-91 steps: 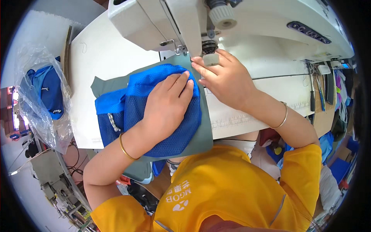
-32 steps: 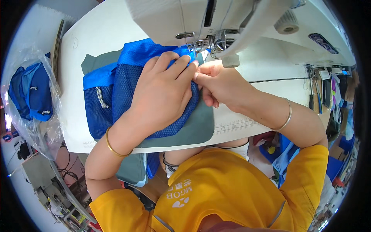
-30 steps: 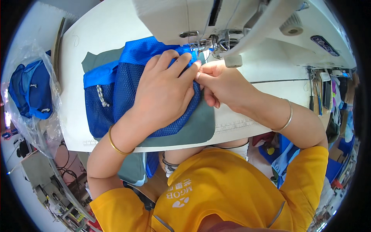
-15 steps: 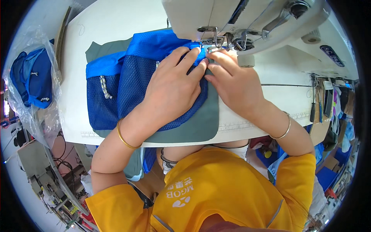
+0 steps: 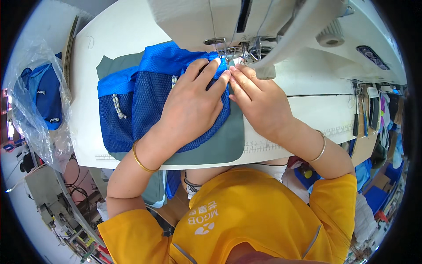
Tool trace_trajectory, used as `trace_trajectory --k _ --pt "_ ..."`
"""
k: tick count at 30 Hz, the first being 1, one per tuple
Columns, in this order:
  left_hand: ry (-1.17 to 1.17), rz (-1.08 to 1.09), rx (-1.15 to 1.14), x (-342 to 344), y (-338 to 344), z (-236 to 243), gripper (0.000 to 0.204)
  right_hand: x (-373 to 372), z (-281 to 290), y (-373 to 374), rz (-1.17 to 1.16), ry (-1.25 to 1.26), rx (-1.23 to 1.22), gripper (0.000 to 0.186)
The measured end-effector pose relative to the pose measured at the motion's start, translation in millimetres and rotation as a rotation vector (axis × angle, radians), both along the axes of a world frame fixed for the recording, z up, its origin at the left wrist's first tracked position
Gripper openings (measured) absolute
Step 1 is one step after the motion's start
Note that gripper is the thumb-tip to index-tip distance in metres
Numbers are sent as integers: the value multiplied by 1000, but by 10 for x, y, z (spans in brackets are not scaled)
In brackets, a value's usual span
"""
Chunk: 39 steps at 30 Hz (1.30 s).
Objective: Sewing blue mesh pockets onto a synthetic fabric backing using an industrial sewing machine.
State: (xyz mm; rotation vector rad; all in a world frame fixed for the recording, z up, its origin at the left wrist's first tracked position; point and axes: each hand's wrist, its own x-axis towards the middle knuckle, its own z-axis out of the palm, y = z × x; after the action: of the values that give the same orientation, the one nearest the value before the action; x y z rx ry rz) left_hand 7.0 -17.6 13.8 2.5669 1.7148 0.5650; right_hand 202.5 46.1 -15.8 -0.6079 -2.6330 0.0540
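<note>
Blue fabric with mesh pockets (image 5: 147, 99) lies on a grey-green panel (image 5: 215, 152) on the sewing table. Its upper right edge reaches the presser foot of a white sewing machine (image 5: 189, 20). My left hand (image 5: 191, 99) rests spread on the mesh, its fingertips on the bright blue edge close to the foot. Beside it, my right hand (image 5: 263, 99) lies with fingers stretched out and together, their tips at the fabric's edge just below the foot. The needle point is too small to make out. A speckled cord loop (image 5: 118, 107) shows on the left pocket.
At the left hangs a clear plastic bag (image 5: 63, 103) around a blue piece. Ruler markings run along the table's front edge (image 5: 268, 146). Tools (image 5: 360, 116) hang at the right, near piled fabrics. Grey equipment (image 5: 44, 193) stands at the lower left.
The view has shifted a little, so the machine appears farther left. My right fingers have straightened and lie flatter by the edge. My left hand keeps nearly the same pose on the fabric.
</note>
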Motion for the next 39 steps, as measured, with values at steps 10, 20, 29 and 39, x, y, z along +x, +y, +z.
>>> trace_trajectory --k 10,20,29,39 --pt "10 16 -12 24 -16 11 46 23 27 -59 9 -43 20 40" --pt "21 32 -8 20 -7 6 48 35 44 -53 11 -47 24 41" --pt "19 12 -11 21 3 15 49 54 49 -39 7 -37 52 42" --pt "16 15 -10 28 0 15 49 44 43 -48 8 -35 54 41"
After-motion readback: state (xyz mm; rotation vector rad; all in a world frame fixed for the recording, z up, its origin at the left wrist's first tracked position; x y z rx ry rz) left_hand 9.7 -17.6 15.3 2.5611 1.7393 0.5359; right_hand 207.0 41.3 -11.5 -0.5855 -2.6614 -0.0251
